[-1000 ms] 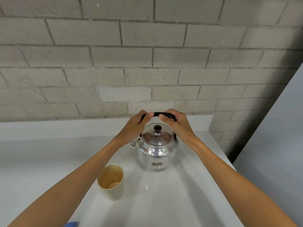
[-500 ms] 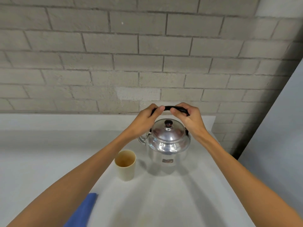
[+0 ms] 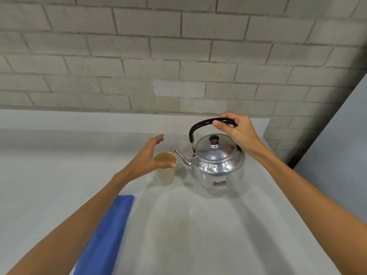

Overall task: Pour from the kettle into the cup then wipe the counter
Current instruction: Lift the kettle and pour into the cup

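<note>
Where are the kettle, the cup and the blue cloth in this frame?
kettle (image 3: 216, 155): head view, on the shiny lid dome.
cup (image 3: 165, 176): head view, on the outer wall below the rim.
blue cloth (image 3: 111, 227): head view, on the middle of the visible folded strip.

We see the right hand (image 3: 239, 133) gripping the kettle (image 3: 217, 161) by its black handle (image 3: 200, 125); the spout points left at the cup (image 3: 165, 168). The left hand (image 3: 148, 157), fingers spread, is at the cup. A blue cloth (image 3: 108, 233) lies on the counter (image 3: 198, 235).
</note>
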### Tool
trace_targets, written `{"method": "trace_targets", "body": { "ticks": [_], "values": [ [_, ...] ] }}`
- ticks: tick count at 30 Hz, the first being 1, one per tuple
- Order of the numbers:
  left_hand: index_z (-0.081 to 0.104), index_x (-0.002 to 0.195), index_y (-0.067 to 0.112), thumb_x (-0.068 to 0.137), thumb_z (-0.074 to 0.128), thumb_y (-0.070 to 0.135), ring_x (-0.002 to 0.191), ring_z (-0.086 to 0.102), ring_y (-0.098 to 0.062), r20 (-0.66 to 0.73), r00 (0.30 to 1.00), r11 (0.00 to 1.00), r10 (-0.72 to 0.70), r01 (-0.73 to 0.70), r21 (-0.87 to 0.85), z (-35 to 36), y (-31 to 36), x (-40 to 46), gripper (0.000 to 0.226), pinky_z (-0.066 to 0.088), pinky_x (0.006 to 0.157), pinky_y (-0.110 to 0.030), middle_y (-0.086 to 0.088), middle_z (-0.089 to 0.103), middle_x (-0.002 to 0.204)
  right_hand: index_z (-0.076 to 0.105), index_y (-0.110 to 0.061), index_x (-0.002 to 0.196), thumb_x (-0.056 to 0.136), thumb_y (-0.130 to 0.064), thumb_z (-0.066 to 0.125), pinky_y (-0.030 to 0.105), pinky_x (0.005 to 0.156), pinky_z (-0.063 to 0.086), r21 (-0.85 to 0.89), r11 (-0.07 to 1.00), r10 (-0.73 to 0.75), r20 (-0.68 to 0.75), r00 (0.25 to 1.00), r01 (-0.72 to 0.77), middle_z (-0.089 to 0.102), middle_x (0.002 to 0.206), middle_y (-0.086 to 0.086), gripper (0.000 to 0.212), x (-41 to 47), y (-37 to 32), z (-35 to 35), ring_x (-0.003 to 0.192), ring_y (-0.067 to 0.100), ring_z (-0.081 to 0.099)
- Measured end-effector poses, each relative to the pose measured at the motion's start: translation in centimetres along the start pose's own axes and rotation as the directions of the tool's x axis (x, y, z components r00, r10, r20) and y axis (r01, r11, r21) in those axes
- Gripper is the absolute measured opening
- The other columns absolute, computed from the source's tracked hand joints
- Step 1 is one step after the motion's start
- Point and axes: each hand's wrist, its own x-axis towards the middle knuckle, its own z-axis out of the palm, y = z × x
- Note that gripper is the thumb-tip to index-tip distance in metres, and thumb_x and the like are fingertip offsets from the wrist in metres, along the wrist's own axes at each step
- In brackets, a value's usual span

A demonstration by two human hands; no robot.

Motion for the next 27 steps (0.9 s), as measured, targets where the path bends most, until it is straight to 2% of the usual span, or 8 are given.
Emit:
{"method": "trace_targets", "body": {
  "ticks": [4,8,13,17,19,21,24,27],
  "values": [
    [0.021,0.143,0.030,0.043,0.084,0.061,0.129,0.032,-0.004,0.000,0.996,0.996,-0.087,0.087,-0.007,0.9,-2.9,-1.1,0.122,0.026,0.102,-0.025,0.008,0.034,0.147,0.070,-0.022,0.088,0.083,-0.032,0.070,0.004,0.063,0.042,-0.049,0.999,-0.016,0.039,0.999,0.018,0.063,0.059,-0.026,0.011,0.1,-0.6,0.4,0.061,-0.007,0.059],
    [0.021,0.142,0.032,0.042,0.085,0.059,0.122,0.042,-0.010,0.008,0.994,0.993,-0.111,0.111,-0.049,1.6,-4.3,-1.4,0.122,0.032,0.098,-0.027,0.012,0.043,0.138,0.069,-0.035,0.082,0.080,-0.040,0.071,0.010,0.069,0.047,-0.132,0.991,-0.026,0.085,0.996,0.037,0.068,0.071,-0.021,0.005,0.7,-1.3,0.7,0.073,-0.003,0.063],
    [0.032,0.128,0.045,0.044,0.085,0.056,0.108,0.048,0.006,-0.011,0.996,0.990,-0.091,0.090,-0.111,2.2,-4.8,-1.7,0.100,0.038,0.084,-0.014,0.030,0.049,0.117,0.071,-0.028,0.086,0.079,-0.041,0.072,0.029,0.074,0.051,-0.182,0.980,-0.057,0.111,0.992,0.077,0.072,0.082,0.004,0.015,1.3,-2.0,0.7,0.081,0.021,0.066],
    [0.038,0.117,0.054,0.047,0.085,0.054,0.107,0.053,0.002,-0.032,0.996,0.984,-0.086,0.080,-0.161,2.3,-4.9,-1.7,0.085,0.045,0.077,-0.012,0.026,0.054,0.115,0.072,-0.023,0.088,0.078,-0.042,0.072,0.042,0.075,0.051,-0.210,0.974,-0.057,0.143,0.988,0.087,0.072,0.082,0.012,0.021,1.8,-2.4,0.4,0.081,0.030,0.065],
    [0.041,0.114,0.057,0.049,0.086,0.049,0.104,0.057,0.002,-0.044,0.995,0.978,-0.086,0.076,-0.196,2.4,-5.0,-1.7,0.079,0.048,0.072,-0.008,0.023,0.057,0.113,0.072,-0.024,0.086,0.077,-0.043,0.072,0.040,0.072,0.049,-0.208,0.974,-0.055,0.140,0.989,0.084,0.071,0.078,0.008,0.021,2.0,-2.4,0.2,0.072,0.026,0.062],
    [0.044,0.117,0.051,0.052,0.087,0.043,0.102,0.058,0.001,-0.062,0.995,0.975,-0.082,0.067,-0.211,2.5,-5.1,-1.6,0.078,0.050,0.074,-0.011,0.022,0.058,0.113,0.071,-0.027,0.085,0.077,-0.043,0.073,0.036,0.069,0.048,-0.209,0.974,-0.055,0.140,0.989,0.083,0.070,0.075,0.001,0.018,2.1,-2.5,-0.1,0.068,0.014,0.060],
    [0.045,0.121,0.040,0.057,0.087,0.035,0.102,0.057,0.002,-0.077,0.993,0.977,-0.084,0.067,-0.202,2.6,-5.5,-1.3,0.077,0.051,0.081,-0.021,0.019,0.060,0.114,0.071,-0.029,0.085,0.076,-0.041,0.073,0.034,0.074,0.051,-0.214,0.974,-0.048,0.142,0.989,0.078,0.072,0.079,-0.001,0.015,2.3,-2.5,-0.4,0.075,0.015,0.066],
    [0.046,0.120,0.042,0.058,0.087,0.035,0.100,0.057,0.005,-0.076,0.994,0.979,-0.082,0.066,-0.192,2.5,-5.8,-1.2,0.075,0.053,0.077,-0.020,0.019,0.060,0.112,0.071,-0.033,0.083,0.076,-0.040,0.075,0.025,0.076,0.052,-0.200,0.976,-0.052,0.150,0.987,0.082,0.073,0.081,-0.006,0.011,2.6,-2.6,-0.6,0.081,0.010,0.068]
  ]
}}
